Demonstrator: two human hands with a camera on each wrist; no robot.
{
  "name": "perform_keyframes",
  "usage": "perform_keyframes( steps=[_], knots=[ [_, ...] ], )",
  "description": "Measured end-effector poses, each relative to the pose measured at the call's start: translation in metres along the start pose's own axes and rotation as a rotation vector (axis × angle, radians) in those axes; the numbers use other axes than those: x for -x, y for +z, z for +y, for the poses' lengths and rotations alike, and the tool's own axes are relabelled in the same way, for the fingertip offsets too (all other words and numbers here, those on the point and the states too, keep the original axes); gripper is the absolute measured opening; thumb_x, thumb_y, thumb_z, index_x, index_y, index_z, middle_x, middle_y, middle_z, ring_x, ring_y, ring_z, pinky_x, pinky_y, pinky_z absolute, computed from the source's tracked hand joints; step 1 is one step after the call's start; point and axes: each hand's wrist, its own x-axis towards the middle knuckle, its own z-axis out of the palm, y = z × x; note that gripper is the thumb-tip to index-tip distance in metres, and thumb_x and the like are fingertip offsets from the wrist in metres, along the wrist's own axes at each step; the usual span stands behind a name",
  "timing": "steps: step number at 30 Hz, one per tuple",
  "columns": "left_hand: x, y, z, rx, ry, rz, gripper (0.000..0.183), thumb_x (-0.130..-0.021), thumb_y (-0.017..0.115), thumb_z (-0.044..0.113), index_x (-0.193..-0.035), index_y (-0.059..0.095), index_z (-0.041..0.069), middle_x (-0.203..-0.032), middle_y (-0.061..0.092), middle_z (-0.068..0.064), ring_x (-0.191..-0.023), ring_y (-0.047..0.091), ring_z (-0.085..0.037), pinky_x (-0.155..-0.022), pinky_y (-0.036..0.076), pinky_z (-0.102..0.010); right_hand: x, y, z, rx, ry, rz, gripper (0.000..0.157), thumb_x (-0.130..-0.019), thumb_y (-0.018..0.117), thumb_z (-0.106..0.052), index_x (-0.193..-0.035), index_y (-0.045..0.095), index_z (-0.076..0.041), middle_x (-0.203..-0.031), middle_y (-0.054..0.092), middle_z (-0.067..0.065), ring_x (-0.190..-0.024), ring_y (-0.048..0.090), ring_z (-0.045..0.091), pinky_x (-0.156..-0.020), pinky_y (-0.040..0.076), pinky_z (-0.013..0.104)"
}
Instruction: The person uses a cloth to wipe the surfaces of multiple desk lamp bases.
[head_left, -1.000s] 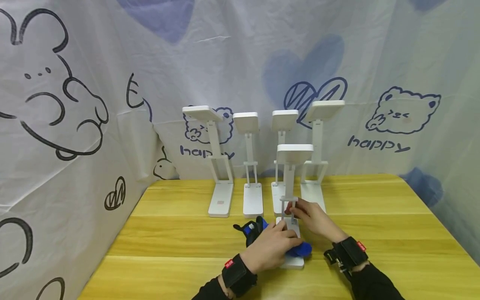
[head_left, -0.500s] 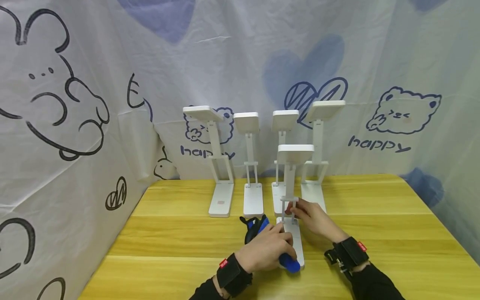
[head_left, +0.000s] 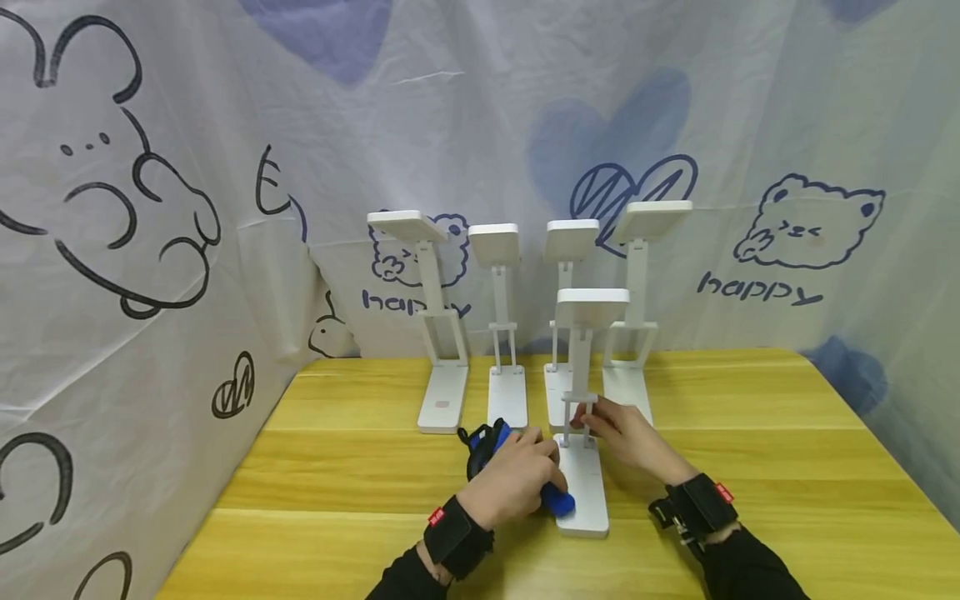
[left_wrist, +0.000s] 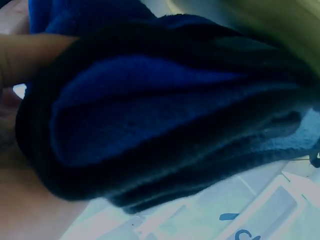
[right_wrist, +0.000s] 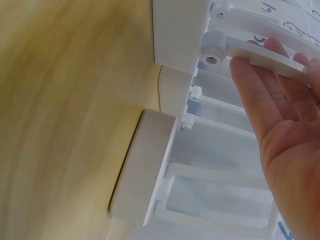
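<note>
In the head view, my left hand (head_left: 512, 477) grips a bunched blue cloth (head_left: 557, 500) with black edging, whose end lies at the left edge of the front stand's base. The left wrist view is mostly filled by this cloth (left_wrist: 125, 115), folded in layers. That white folding stand (head_left: 581, 487) stands upright, with a long flat base, thin paired struts and a flat tilted top plate. My right hand (head_left: 626, 437) holds one of its struts from the right. Seen in the right wrist view, the fingers curl around the strut (right_wrist: 265, 57).
Several similar white stands (head_left: 442, 400) stand in a row along the back of the wooden table (head_left: 337, 483). One stand (head_left: 558, 383) is partly hidden behind the front one. A printed curtain (head_left: 480, 125) hangs behind and at the sides.
My left hand and the cloth have moved left across the front stand's base, uncovering most of its surface. The right hand stays on the strut.
</note>
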Motion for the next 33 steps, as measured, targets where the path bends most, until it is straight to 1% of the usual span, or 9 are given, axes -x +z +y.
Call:
perform_keyframes(
  steps=[6,10,13,19,21,24,26,29,33],
  knots=[
    [-0.003,0.005,-0.004,-0.082,-0.085,0.066,0.035,-0.078,0.071,0.004,-0.098,0.076,0.032,-0.094,0.059,0.004,-0.078,0.034,-0.016,-0.065,0.034,-0.030,0.000,0.000,0.000,0.006,0.015,0.003,0.013,-0.097,0.048,-0.006,-0.096,0.061,-0.006,-0.096,0.069,0.009,-0.090,0.065,0.019,-0.073,0.058,0.035],
    [-0.007,0.011,-0.003,-0.126,-0.131,0.130,0.035,-0.076,0.072,0.005,-0.098,0.076,0.033,-0.090,0.057,0.002,-0.077,0.036,-0.018,-0.062,0.036,-0.031,0.000,0.000,0.002,0.002,0.024,0.003,0.012,-0.097,0.048,-0.006,-0.097,0.061,-0.006,-0.096,0.069,0.010,-0.090,0.065,0.019,-0.073,0.058,0.035],
    [-0.012,0.016,-0.003,-0.156,-0.163,0.168,0.031,-0.077,0.073,0.008,-0.097,0.077,0.031,-0.091,0.059,0.000,-0.078,0.039,-0.020,-0.061,0.038,-0.032,0.000,0.000,0.005,-0.008,0.018,0.010,0.013,-0.097,0.049,-0.004,-0.099,0.061,-0.006,-0.097,0.069,0.010,-0.090,0.065,0.020,-0.073,0.058,0.035],
    [-0.019,0.020,0.001,-0.190,-0.192,0.190,0.029,-0.076,0.074,0.010,-0.101,0.074,0.025,-0.095,0.064,-0.003,-0.081,0.045,-0.022,-0.061,0.043,-0.033,0.000,0.002,0.007,-0.029,0.000,0.003,0.013,-0.097,0.049,-0.004,-0.100,0.062,-0.005,-0.097,0.070,0.012,-0.091,0.065,0.021,-0.073,0.058,0.034],
    [-0.020,0.019,0.003,-0.188,-0.182,0.202,0.029,-0.076,0.075,0.011,-0.102,0.073,0.024,-0.098,0.066,-0.003,-0.080,0.045,-0.021,-0.062,0.045,-0.034,0.000,0.002,0.006,-0.035,0.002,-0.001,0.013,-0.097,0.049,-0.004,-0.100,0.061,-0.005,-0.098,0.070,0.012,-0.091,0.065,0.021,-0.073,0.058,0.034],
    [-0.022,0.019,0.006,-0.191,-0.145,0.218,0.030,-0.076,0.076,0.015,-0.104,0.072,0.022,-0.103,0.068,-0.002,-0.080,0.044,-0.020,-0.064,0.045,-0.034,-0.001,0.001,0.006,-0.028,0.010,-0.001,0.013,-0.097,0.048,-0.005,-0.100,0.061,-0.006,-0.098,0.070,0.012,-0.092,0.065,0.022,-0.073,0.058,0.034],
    [-0.024,0.020,0.009,-0.203,-0.111,0.221,0.030,-0.075,0.077,0.019,-0.104,0.072,0.023,-0.103,0.068,0.000,-0.080,0.043,-0.019,-0.064,0.044,-0.033,-0.001,0.001,0.005,-0.028,0.014,-0.002,0.014,-0.098,0.047,-0.007,-0.099,0.061,-0.006,-0.098,0.070,0.011,-0.091,0.065,0.022,-0.074,0.058,0.034],
    [-0.026,0.022,0.015,-0.238,-0.056,0.231,0.027,-0.076,0.075,0.019,-0.103,0.072,0.024,-0.098,0.067,0.002,-0.081,0.042,-0.017,-0.064,0.042,-0.031,0.000,0.000,0.004,-0.039,0.016,-0.004,0.015,-0.099,0.047,-0.010,-0.100,0.062,-0.006,-0.097,0.070,0.011,-0.091,0.066,0.021,-0.074,0.058,0.034],
    [-0.029,0.026,0.022,-0.286,0.017,0.279,0.020,-0.081,0.070,0.019,-0.100,0.071,0.026,-0.097,0.068,0.005,-0.084,0.044,-0.016,-0.065,0.041,-0.029,0.001,0.000,0.002,-0.069,0.020,-0.010,0.015,-0.098,0.047,-0.011,-0.101,0.061,-0.007,-0.098,0.069,0.012,-0.091,0.066,0.023,-0.074,0.058,0.035]
  ],
)
